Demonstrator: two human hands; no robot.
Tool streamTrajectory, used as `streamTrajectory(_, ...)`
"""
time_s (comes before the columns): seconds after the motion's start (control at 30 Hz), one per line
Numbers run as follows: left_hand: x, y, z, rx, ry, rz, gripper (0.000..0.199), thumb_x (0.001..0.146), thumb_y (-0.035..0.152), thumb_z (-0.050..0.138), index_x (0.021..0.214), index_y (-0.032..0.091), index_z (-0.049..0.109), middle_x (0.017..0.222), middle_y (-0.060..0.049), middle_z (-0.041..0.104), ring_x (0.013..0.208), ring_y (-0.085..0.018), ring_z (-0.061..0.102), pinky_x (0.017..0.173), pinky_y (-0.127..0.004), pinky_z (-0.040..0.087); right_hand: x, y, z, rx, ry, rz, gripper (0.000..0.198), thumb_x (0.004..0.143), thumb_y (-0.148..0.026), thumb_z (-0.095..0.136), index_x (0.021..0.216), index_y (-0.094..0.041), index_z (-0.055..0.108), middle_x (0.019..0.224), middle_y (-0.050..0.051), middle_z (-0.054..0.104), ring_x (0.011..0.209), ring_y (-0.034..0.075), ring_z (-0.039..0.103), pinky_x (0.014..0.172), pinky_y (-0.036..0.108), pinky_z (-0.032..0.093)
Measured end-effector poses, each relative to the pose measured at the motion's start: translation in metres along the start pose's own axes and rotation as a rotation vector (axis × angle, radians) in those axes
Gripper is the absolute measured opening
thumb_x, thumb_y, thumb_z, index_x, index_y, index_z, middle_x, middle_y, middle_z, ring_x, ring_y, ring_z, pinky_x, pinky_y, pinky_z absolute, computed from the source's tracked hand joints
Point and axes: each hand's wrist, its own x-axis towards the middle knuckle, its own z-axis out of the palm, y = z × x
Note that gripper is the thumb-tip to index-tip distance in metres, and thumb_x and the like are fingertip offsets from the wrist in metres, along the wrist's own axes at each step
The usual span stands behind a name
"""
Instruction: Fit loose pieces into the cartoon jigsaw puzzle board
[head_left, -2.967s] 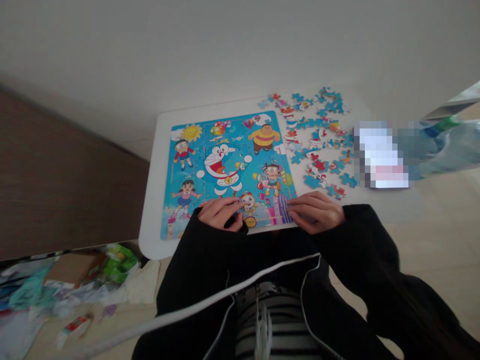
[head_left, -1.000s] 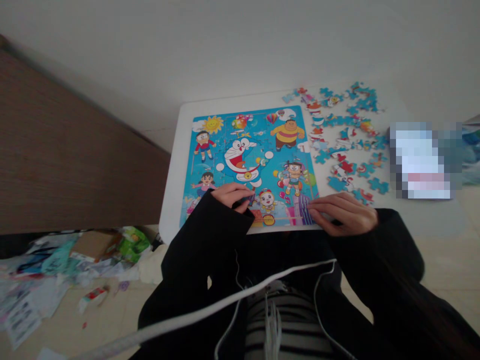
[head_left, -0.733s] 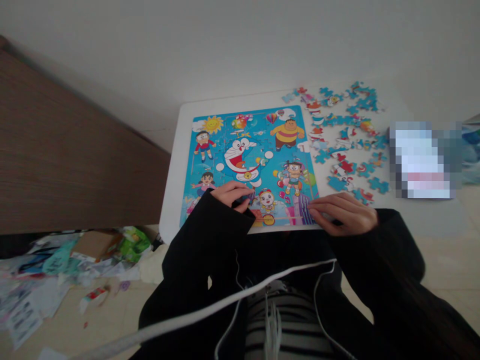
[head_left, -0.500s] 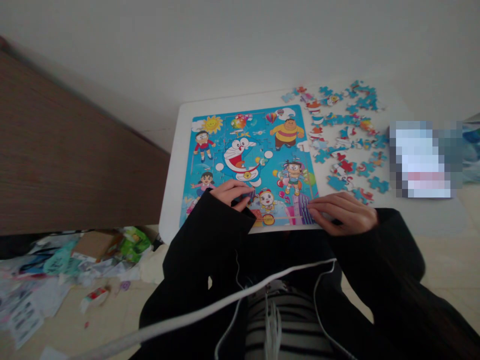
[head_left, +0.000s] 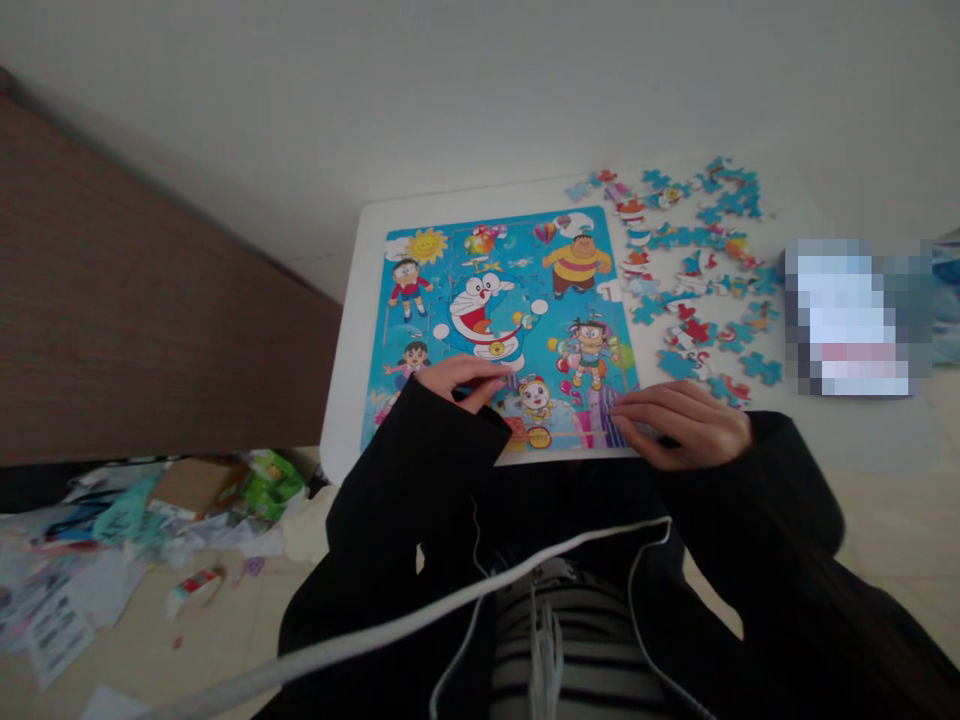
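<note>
A blue cartoon jigsaw puzzle lies flat in its frame on a small white table. Over its lower middle, my left hand is closed in a pinch on a small purplish puzzle piece, partly hidden by the fingers. My right hand rests at the lower right corner of the puzzle, thumb and fingertips pinched together beside the purple striped buildings. Whatever those right fingertips hold, if anything, is hidden.
Many loose puzzle pieces lie spread right of the puzzle. A blurred-out phone-like object is farther right on the white table. A brown wooden panel stands at left, with a cardboard box and papers on the floor. A white cord crosses before my body.
My left fingertips have shifted slightly at the lower middle of the puzzle, and the dark piece there looks flatter. My right hand stays nearly still. The view has moved slightly.
</note>
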Motion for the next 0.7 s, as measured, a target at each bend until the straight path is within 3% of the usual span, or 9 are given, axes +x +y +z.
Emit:
streamTrajectory(0.13,-0.001,-0.002,0.006,-0.188,0.066,-0.175,0.016,0.078,0.022,0.067,0.093,0.019,0.073,0.086,-0.004,0.071,0.072,-0.013,0.067,0.066,-0.021,0.055,-0.001,0.002,0.000,0.005,0.000,-0.009,0.005,0.077,-0.014,0.069,0.079,-0.019,0.069,0.078,0.001,0.073,0.066,0.012,0.065,0.065,0.024,0.053)
streamTrajectory(0.27,-0.003,-0.005,0.013,-0.237,0.063,-0.266,0.019,0.077,0.023,0.067,0.094,0.017,0.073,0.086,-0.006,0.072,0.070,-0.014,0.068,0.064,-0.021,0.057,-0.001,0.006,-0.004,0.004,-0.026,-0.037,0.007,0.076,-0.014,0.069,0.080,-0.019,0.069,0.078,0.000,0.073,0.066,0.012,0.066,0.063,0.024,0.054)
streamTrajectory(0.37,-0.004,-0.005,0.016,-0.256,0.062,-0.282,0.020,0.077,0.022,0.065,0.095,0.016,0.072,0.090,-0.007,0.073,0.075,-0.016,0.070,0.071,-0.024,0.058,-0.001,0.008,-0.008,0.015,-0.087,-0.079,0.011,0.075,-0.014,0.070,0.083,-0.021,0.069,0.081,0.000,0.073,0.067,0.012,0.067,0.063,0.023,0.054)
streamTrajectory(0.7,-0.004,-0.007,0.017,-0.235,0.049,-0.241,0.019,0.079,0.022,0.064,0.096,0.017,0.072,0.088,-0.007,0.074,0.076,-0.016,0.071,0.075,-0.027,0.059,-0.004,-0.001,-0.004,0.003,-0.051,0.093,0.007,0.080,-0.017,0.067,0.076,-0.022,0.069,0.078,0.000,0.073,0.067,0.013,0.066,0.065,0.026,0.054)
